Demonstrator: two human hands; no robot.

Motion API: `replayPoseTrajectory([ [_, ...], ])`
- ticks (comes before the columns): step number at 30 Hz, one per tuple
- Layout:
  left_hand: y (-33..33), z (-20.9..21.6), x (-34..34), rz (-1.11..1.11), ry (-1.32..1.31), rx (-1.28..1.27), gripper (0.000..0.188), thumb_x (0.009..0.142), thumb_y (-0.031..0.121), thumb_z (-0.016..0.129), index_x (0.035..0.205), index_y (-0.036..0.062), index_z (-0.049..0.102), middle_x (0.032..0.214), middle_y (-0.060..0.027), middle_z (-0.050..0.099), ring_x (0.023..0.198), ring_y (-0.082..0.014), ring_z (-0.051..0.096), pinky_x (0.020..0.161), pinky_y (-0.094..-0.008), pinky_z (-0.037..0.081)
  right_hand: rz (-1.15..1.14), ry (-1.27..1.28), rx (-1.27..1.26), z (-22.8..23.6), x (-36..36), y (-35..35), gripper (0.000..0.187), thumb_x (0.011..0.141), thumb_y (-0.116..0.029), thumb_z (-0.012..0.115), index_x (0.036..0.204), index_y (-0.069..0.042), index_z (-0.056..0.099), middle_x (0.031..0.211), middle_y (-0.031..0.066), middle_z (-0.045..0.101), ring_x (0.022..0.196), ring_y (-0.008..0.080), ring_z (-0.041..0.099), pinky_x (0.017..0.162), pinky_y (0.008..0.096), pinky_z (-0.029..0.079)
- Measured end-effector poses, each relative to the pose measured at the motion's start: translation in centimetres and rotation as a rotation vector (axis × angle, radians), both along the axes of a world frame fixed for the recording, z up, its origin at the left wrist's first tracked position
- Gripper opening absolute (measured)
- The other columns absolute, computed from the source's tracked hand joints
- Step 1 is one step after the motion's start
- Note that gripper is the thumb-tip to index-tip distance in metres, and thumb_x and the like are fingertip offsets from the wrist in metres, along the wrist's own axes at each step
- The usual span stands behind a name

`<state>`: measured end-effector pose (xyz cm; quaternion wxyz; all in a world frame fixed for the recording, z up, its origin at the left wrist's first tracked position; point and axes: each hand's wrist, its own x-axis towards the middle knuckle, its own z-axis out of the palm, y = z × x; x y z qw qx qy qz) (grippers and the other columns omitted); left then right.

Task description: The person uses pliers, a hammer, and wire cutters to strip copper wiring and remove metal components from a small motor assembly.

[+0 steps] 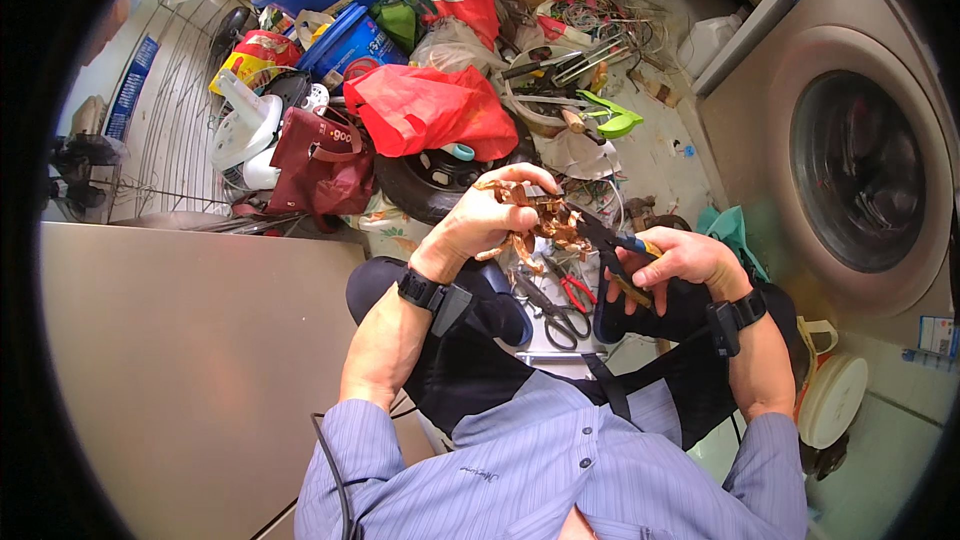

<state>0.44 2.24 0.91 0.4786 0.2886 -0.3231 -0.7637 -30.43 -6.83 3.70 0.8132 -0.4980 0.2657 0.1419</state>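
My left hand (478,222) is closed around a clump of bent copper-coloured metal strips (556,222), held up over my lap. From the right, the dark jaws of a pair of pliers (598,234) touch the clump; whether they bite on a strip is hard to make out. My right hand (688,262) grips the pliers by their spread handles, which show blue and yellow. Below the metal, between my feet, lie black-handled snips (562,322) and a red-handled hand tool (574,292).
A tyre on a wheel (432,188) lies just ahead under a red bag (425,110). Buckets, bags, a green dustpan (612,118) and tangled wires (590,12) crowd the floor beyond. A front-loading washing machine (822,155) stands right; a large pale panel (190,370) fills the left.
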Motion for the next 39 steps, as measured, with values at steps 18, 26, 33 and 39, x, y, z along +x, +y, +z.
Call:
replayPoseTrajectory([
  [18,-1.2,0.9,0.9,-0.003,-0.208,-0.028,0.09,0.074,-0.009,0.065,0.155,0.0078,0.03,0.153,-0.0092,0.038,0.137,-0.0191,0.044,0.107,-0.0358,0.043,-0.13,0.162,-1.895,-0.5,0.5,2.1,0.036,0.075,-0.006,0.066,0.111,-0.004,0.062,0.091,0.0101,0.063,0.083,0.0289,0.064,0.066,0.0387,0.055],
  [26,-1.4,-0.1,-2.7,0.146,-0.629,-0.036,0.085,0.075,0.005,0.083,0.148,0.008,0.041,0.124,-0.0062,0.059,0.112,-0.014,0.059,0.097,-0.0302,0.05,-0.125,0.204,-1.943,-1.4,1.3,3.2,0.032,0.076,-0.005,0.062,0.107,-0.001,0.061,0.09,0.0115,0.06,0.083,0.0275,0.061,0.066,0.0365,0.054],
  [33,-1.7,-0.9,-2.8,0.255,-0.543,-0.04,0.074,0.076,0.0,0.079,0.143,0.0063,0.047,0.113,-0.0026,0.061,0.099,-0.0099,0.061,0.09,-0.0244,0.051,-0.097,0.138,-1.523,-3.1,1.3,4.5,0.04,0.076,-0.004,0.065,0.114,0.001,0.054,0.1,0.0183,0.059,0.094,0.0377,0.06,0.08,0.0464,0.052],
  [39,-1.6,-1.6,-2.3,0.231,-0.297,0.054,0.078,0.081,0.028,0.085,0.145,0.0072,0.045,0.109,-0.0012,0.065,0.099,-0.0093,0.062,0.092,-0.0261,0.049,-0.144,0.132,-1.51,-4.1,1.6,4.3,0.046,0.08,-0.007,0.071,0.122,0.001,0.055,0.106,0.0188,0.061,0.099,0.0383,0.06,0.086,0.0442,0.05],
])
